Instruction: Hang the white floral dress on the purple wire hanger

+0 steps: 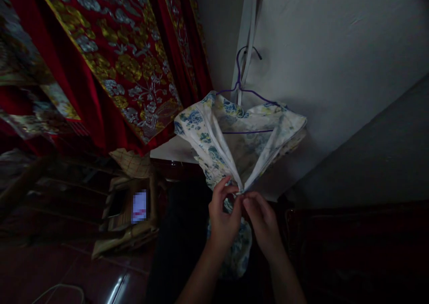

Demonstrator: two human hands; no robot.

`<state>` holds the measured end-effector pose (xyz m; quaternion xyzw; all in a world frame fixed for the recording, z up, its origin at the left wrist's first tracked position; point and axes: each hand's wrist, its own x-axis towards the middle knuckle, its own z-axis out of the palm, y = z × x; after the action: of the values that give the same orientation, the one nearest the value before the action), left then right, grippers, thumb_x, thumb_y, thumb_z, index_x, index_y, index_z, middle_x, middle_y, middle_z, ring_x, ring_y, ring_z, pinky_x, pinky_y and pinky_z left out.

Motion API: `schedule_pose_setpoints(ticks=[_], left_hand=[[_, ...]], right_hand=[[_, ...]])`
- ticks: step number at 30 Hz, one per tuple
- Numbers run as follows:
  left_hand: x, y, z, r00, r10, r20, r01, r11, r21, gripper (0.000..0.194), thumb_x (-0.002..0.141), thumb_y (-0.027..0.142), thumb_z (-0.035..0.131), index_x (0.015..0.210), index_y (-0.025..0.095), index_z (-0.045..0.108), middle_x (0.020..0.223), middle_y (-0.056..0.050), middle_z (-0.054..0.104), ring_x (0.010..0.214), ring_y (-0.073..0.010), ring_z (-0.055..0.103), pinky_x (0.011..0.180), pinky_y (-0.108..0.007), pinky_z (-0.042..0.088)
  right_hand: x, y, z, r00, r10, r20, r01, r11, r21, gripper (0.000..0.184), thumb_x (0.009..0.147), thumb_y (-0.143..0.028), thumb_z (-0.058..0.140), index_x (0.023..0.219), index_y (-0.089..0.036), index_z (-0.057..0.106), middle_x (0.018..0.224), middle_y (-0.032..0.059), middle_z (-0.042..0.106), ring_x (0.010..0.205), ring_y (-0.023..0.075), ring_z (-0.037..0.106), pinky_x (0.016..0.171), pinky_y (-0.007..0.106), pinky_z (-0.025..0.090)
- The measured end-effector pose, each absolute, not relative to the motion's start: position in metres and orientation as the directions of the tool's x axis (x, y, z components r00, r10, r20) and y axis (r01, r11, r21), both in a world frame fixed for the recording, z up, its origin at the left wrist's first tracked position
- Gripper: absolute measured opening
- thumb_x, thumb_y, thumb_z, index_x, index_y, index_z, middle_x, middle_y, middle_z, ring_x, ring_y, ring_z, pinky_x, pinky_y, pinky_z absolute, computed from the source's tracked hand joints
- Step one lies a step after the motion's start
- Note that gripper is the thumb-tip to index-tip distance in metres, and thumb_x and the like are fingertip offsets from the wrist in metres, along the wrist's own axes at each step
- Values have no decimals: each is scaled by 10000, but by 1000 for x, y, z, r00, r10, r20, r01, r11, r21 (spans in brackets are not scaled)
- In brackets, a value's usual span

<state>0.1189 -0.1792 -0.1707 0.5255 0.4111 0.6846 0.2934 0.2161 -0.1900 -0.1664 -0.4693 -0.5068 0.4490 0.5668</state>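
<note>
A white garment with a blue and yellow flower print [214, 130] hangs on a purple wire hanger [239, 78] hooked on the pale wall. Its front opening runs down in a V to where both hands meet. My left hand [224, 217] pinches the left edge of the opening with curled fingers. My right hand [263, 219] pinches the right edge right beside it, fingertips touching the same spot. The lower part of the garment hangs behind my left wrist.
A red curtain with gold and silver flowers [114, 58] hangs at the left. A brown cardboard box [129, 210] sits on the dark red tiled floor [50, 268]. A white cord [60, 290] lies at the bottom left. Dark furniture [355, 246] stands at the right.
</note>
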Motion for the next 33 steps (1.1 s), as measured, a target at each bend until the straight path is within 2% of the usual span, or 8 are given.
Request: schedule_pose_setpoints(ticks=[3,9,14,17,20,23,29,33], left_hand=[[116,-183,-168,-317,843,434,-30,-466,884,381,903,154,668,1274,232,628,937,-36,759,864,-164,725,841,-287,556],[99,-178,-171,-423,847,323,-37,-373,927,249,777,149,788,1009,190,708,830,-23,759,756,-155,719,710,-242,548],[102,-178,-175,-411,865,289,-50,-338,940,154,750,167,816,867,183,717,762,-6,729,702,-137,682,654,-214,527],[104,-179,-175,-373,885,277,-58,-320,946,109,729,165,826,785,181,734,725,-2,722,674,-133,664,640,-211,522],[100,-179,-176,-298,917,264,-81,-300,950,66,744,162,801,796,185,769,733,-13,746,673,-141,669,652,-224,529],[95,-179,-176,-241,936,257,-96,-286,953,72,758,156,779,820,192,789,761,-23,764,699,-151,683,679,-235,540],[93,-175,-184,-273,940,205,-193,-263,945,86,757,169,778,840,182,762,765,-26,749,718,-156,689,689,-235,542],[99,-166,-199,-267,944,193,-136,-235,962,96,778,217,772,851,176,724,755,-24,718,702,-153,659,672,-236,520]], right_hand=[[215,-176,-151,9,984,177,12,177,-984,276,895,-477,689,956,-209,665,854,41,694,848,208,669,748,284,534],[208,-177,-156,28,988,149,48,148,-988,287,927,-474,633,860,-200,685,669,6,625,556,143,554,555,255,481],[205,-180,-151,171,979,108,-51,118,-992,268,850,-444,687,757,-193,680,568,-20,547,487,121,482,454,228,384],[208,-177,-147,155,988,25,-146,48,-988,248,803,-396,669,666,-199,605,517,-45,479,458,106,433,441,220,349],[209,-174,-146,78,996,-40,-205,-23,-979,222,753,-331,607,596,-207,513,496,-60,412,453,92,377,445,215,307],[208,-176,-145,17,998,-55,-173,-51,-984,255,732,-321,563,531,-210,454,476,-58,379,449,82,331,451,223,269],[203,-174,-139,-24,995,-94,-104,-96,-990,277,758,-411,573,631,-173,634,427,-52,446,388,86,365,408,223,257],[214,-122,-100,38,999,33,-104,37,-994,263,740,-389,596,652,-155,681,412,-49,481,352,73,362,372,208,240]])
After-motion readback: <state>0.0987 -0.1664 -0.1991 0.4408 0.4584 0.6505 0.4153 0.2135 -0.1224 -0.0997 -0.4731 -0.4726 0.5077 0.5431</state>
